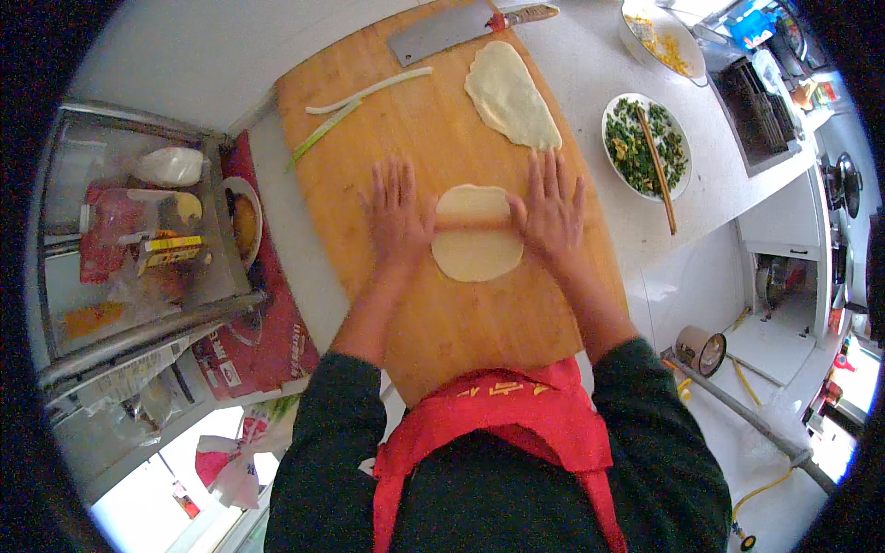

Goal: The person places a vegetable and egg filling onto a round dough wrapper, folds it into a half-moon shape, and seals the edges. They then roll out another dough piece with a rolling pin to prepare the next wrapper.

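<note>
A flat round of dough (pixel 477 259) lies on the wooden cutting board (pixel 484 318). Across it runs a thin rolling pin (pixel 473 225), blurred, its ends under my hands. My left hand (pixel 399 214) presses flat on the left end, fingers spread and pointing away from me. My right hand (pixel 552 211) lies the same way over the right end, thumb at the dough's edge. Beyond my right hand, a folded half-round of dough (pixel 511 97) rests near the board's right edge, close to my fingertips. Neither palm shows.
A cleaver (pixel 439 33) and green onion stalks (pixel 370 90) lie on the board. To the right stand a bowl of chopped greens (pixel 612 148) with chopsticks (pixel 653 155) across it and a bowl with yellow food remains (pixel 691 45). A rack (pixel 228 304) with packages stands left.
</note>
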`<state>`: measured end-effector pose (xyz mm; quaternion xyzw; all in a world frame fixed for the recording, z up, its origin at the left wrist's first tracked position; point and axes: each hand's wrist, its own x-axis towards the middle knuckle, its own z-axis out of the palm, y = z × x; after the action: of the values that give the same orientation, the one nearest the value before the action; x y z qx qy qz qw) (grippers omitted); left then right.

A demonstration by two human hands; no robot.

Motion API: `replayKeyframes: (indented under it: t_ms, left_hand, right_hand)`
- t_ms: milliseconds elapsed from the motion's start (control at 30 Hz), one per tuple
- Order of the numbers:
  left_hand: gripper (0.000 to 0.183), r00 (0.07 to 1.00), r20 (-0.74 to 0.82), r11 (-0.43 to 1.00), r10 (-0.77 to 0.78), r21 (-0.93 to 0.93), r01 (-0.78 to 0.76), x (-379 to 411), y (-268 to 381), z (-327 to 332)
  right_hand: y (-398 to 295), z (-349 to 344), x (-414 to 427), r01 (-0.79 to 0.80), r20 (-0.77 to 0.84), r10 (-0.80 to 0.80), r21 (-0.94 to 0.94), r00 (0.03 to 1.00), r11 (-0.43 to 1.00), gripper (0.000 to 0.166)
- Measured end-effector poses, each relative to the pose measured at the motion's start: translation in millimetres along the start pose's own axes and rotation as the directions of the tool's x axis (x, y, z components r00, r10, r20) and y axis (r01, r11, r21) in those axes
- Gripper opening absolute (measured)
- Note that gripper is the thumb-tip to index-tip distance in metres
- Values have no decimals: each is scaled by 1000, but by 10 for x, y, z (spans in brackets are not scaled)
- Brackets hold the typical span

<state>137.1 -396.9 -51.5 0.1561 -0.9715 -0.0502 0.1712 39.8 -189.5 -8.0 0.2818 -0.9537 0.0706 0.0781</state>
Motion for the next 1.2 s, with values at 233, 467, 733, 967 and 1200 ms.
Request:
replayKeyframes:
  t_ms: [233, 467, 733, 967, 1200]
  left_hand:
    - [65, 984, 177, 1000, 23, 14, -26, 201, 43, -146]
    - [63, 952, 307, 998, 4, -68, 18, -343, 153, -576]
    - [70, 982, 187, 999, -2, -39, 10, -531, 205, -310]
    - [76, 962, 258, 995, 91, -68, -76, -1146, 188, -502]
    - [75, 949, 275, 987, 154, -91, -134, -1664, 159, -692]
  right_hand:
    - [128, 180, -16, -29, -20, 31, 94, 999, 995, 69]
    - [208, -163, -663, 98, 175, -104, 46, 979, 994, 69]
    - [209, 70, -748, 1, 57, -1, -14, 998, 1000, 68]
    - [102, -105, -1414, 23, 148, -29, 45, 989, 999, 70]
    - [82, -166, -1969, 91, 148, -108, 118, 983, 989, 71]
